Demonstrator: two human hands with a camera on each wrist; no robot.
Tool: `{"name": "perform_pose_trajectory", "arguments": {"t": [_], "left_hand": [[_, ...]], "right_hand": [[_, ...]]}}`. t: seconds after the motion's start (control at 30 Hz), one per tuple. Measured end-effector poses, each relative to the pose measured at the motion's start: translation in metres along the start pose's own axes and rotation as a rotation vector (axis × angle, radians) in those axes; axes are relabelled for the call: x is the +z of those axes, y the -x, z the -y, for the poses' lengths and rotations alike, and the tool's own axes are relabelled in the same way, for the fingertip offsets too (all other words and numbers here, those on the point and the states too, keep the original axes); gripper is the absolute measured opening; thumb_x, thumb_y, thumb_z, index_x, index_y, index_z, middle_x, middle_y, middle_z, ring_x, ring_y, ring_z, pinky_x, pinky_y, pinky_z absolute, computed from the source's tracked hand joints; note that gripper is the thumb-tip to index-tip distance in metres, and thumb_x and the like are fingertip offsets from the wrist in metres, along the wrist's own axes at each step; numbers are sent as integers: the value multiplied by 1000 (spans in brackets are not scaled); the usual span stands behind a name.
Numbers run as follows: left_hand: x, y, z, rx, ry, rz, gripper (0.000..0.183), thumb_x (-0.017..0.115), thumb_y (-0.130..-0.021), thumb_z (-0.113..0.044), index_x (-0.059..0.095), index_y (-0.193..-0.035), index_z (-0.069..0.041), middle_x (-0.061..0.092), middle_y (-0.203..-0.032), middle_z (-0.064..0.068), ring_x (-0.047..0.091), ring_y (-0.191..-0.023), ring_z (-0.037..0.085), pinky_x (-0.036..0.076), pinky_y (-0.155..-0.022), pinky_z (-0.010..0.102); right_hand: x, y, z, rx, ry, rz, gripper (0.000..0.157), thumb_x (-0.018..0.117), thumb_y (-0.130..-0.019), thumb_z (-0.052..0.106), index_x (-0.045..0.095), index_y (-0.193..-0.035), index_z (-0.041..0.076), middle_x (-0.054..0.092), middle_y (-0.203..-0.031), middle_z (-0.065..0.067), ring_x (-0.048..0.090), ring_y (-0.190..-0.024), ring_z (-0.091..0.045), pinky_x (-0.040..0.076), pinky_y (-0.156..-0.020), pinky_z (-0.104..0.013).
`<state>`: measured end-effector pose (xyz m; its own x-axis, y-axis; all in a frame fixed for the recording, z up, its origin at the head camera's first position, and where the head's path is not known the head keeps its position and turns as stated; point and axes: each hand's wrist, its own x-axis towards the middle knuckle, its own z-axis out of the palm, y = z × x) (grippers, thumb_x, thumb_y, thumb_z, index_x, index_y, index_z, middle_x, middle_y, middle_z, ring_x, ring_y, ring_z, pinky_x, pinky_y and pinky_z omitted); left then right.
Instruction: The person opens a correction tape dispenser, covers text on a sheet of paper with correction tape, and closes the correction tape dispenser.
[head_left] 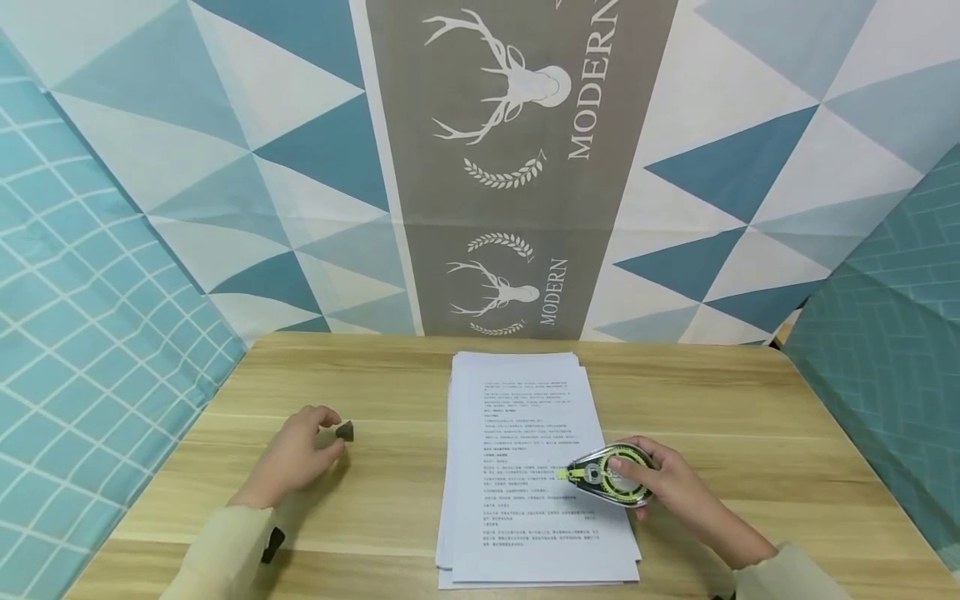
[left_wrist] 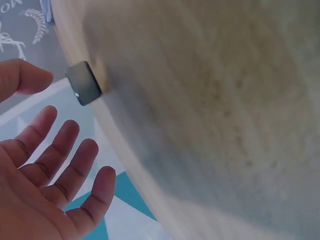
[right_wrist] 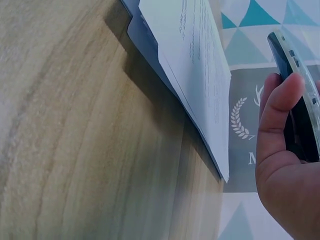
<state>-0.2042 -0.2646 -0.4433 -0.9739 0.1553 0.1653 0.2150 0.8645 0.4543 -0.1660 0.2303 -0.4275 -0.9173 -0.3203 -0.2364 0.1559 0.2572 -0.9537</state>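
Note:
My right hand (head_left: 697, 504) holds a correction tape (head_left: 600, 477) with a clear case, a yellow-green ring and a yellow-green tip. Its thumb lies on the top face, and the tip points left over the lower right of a stack of printed paper (head_left: 517, 375). In the right wrist view the correction tape (right_wrist: 285, 49) shows edge-on, raised above the table. To the left of the stack, my left hand (head_left: 300, 450) is low over the table with fingers loosely bent and spread. A small dark grey block (left_wrist: 84, 85) stands on the table just past its thumb and fingertips.
The stack lies on a wood-grain table (head_left: 390, 500), its sheets slightly uneven at the edges. A patterned cloth (head_left: 498, 200) with deer heads and triangles hangs behind. Blue tiled cloths flank the left (head_left: 90, 317) and right (head_left: 892, 350) sides.

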Motion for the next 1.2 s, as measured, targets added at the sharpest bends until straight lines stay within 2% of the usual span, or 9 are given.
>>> {"name": "perform_pose_trajectory", "arguments": {"t": [0.2,0.57,0.77,1.2], "left_hand": [[3,-6,8,-41,-11,58,36,64,-82,-16,56,-112,3,58,-106,21,59,-92,30,49,-80,49],[7,-10,11,-71,-24,128,35,65,-82,-17,58,-110,3,59,-99,17,59,-90,28,50,-78,46],[8,-10,10,-75,-36,141,30,66,-81,-16,60,-104,2,59,-96,13,57,-86,23,49,-76,43],[5,-13,4,-67,-7,134,23,66,-82,-14,60,-99,0,59,-95,13,57,-86,23,48,-75,41]], "right_hand": [[1,-1,-2,6,-30,17,47,55,-93,27,45,-122,-8,65,-86,-2,55,-55,-9,49,-49,-24],[1,-2,-4,-4,-41,33,47,52,-95,27,43,-125,-8,63,-85,-2,55,-52,-9,47,-48,-24],[1,-1,-4,-7,-55,41,44,52,-95,27,44,-122,-7,63,-84,-2,55,-52,-9,47,-48,-23],[-1,-1,-5,-19,-72,46,36,51,-95,26,47,-117,-2,64,-81,0,55,-51,-8,46,-48,-22]]}}
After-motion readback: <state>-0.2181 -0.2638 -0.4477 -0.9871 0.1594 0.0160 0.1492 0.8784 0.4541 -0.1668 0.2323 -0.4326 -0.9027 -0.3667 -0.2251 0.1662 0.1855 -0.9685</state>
